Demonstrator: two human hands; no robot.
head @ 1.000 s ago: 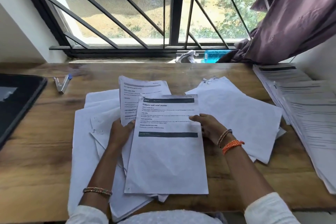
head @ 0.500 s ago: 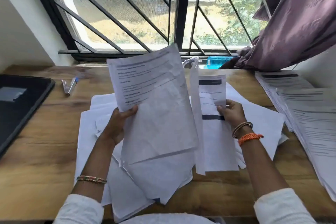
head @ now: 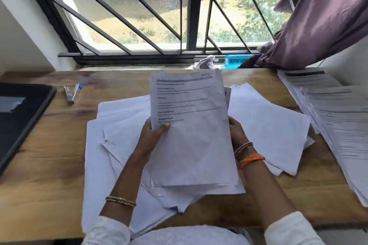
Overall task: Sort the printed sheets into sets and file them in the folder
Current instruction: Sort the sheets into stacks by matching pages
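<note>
Both hands clasp one bundle of printed sheets: my left hand pinches its left edge with the thumb on top, my right hand grips the right edge. It is raised, tilted, above loose sheets spread on the wooden desk, with another stack at the right.

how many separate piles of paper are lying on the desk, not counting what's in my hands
2: loose sheets spread mid-desk under the held bundle, and a printed stack along the right edge. Further sheets may be hidden under the bundle.
</note>
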